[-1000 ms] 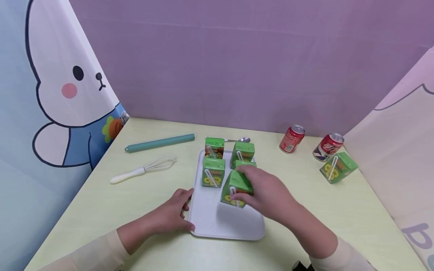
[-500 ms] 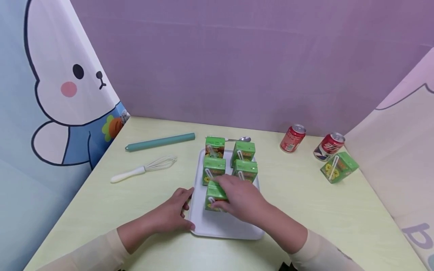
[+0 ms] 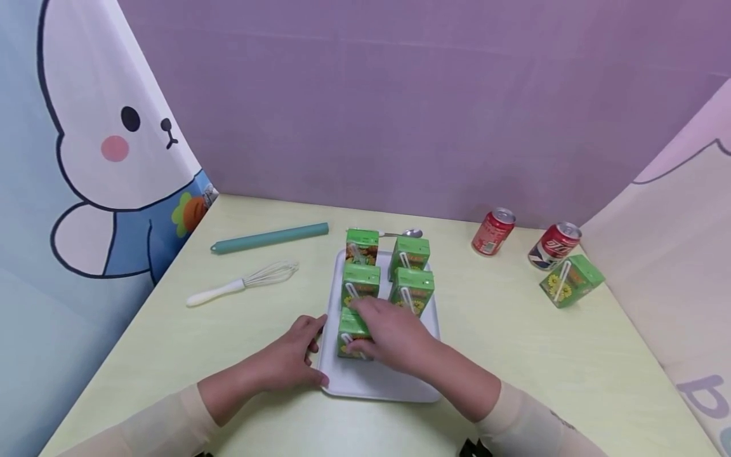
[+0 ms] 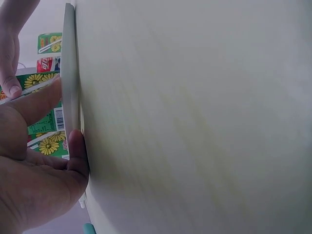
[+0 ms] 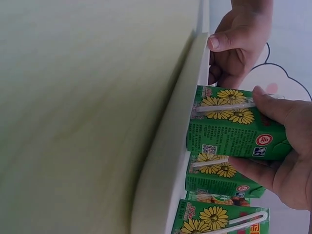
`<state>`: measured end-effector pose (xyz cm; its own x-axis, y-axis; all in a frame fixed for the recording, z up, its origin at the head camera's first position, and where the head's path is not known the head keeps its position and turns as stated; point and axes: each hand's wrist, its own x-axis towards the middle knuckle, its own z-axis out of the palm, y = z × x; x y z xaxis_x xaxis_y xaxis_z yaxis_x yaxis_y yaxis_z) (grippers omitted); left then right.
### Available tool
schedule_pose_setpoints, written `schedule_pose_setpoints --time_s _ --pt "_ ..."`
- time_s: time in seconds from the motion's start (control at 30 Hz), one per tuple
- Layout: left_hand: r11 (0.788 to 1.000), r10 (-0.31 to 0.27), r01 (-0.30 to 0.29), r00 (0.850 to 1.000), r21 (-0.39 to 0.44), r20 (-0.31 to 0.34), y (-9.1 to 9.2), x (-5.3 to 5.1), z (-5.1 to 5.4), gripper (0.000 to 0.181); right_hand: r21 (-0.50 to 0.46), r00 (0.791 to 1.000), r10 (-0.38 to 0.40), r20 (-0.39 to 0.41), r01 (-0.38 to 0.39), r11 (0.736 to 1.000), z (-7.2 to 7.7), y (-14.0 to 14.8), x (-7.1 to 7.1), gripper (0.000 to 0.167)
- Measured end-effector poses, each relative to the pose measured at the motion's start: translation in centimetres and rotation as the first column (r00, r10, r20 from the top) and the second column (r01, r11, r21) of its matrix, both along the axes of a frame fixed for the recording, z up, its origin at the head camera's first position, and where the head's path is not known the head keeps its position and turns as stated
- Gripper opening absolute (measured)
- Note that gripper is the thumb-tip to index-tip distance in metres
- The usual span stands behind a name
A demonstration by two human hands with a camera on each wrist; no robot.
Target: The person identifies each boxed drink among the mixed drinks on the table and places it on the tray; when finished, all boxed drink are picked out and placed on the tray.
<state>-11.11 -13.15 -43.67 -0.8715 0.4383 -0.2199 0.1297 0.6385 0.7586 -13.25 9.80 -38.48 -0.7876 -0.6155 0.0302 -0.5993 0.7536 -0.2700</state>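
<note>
My right hand (image 3: 394, 336) grips a green juice box (image 3: 353, 330) by its sides, thumb on the straw face. The right wrist view shows this juice box (image 5: 234, 126) upright on the white tray (image 3: 394, 384), its base at the tray surface. Behind it stand several more juice boxes in two columns, among them a left one (image 3: 361, 279) and a right one (image 3: 412, 285). My left hand (image 3: 294, 358) holds the tray's left edge near the front corner. In the left wrist view, its thumb and fingers lie along the tray rim (image 4: 71, 63).
Two red cans (image 3: 493, 231) (image 3: 555, 244) stand at the back right, with a tilted juice box (image 3: 571, 281) beside the right one. A whisk (image 3: 242, 284) and a teal rod (image 3: 270, 238) lie left of the tray. A spoon (image 3: 412, 233) lies behind it.
My right hand has brought the juice box leftward across the tray and lowered it in front of the left column. The left hand stays at the tray edge.
</note>
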Motion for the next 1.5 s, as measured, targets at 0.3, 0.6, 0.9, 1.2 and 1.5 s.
schedule_pose_setpoints --time_s 0.3,0.6,0.9,1.2,1.5 --pt "1.000 -0.002 0.002 1.000 -0.005 -0.005 0.0 0.0 0.0 0.109 -0.006 1.000 0.008 -0.008 -0.008 1.000 -0.2 -0.1 0.0 0.068" --pt "1.000 0.008 -0.008 1.000 -0.006 0.016 0.2 0.1 -0.1 0.110 -0.024 0.998 -0.017 0.067 0.019 1.000 0.0 0.2 -0.2 0.079" --pt "1.000 0.026 -0.026 0.999 -0.008 0.021 0.3 0.1 -0.2 0.112 -0.127 0.996 -0.089 -0.011 0.087 0.988 2.6 2.3 -0.7 0.074" --pt "1.000 0.025 -0.024 0.999 -0.011 0.020 0.4 0.0 -0.2 0.112 -0.253 0.961 -0.266 -0.078 0.239 0.937 6.1 7.8 -2.8 0.073" --pt "1.000 0.025 -0.025 1.000 -0.011 0.018 0.3 0.1 -0.1 0.111 -0.324 0.867 -0.476 -0.145 0.413 0.851 7.7 15.6 -5.2 0.074"
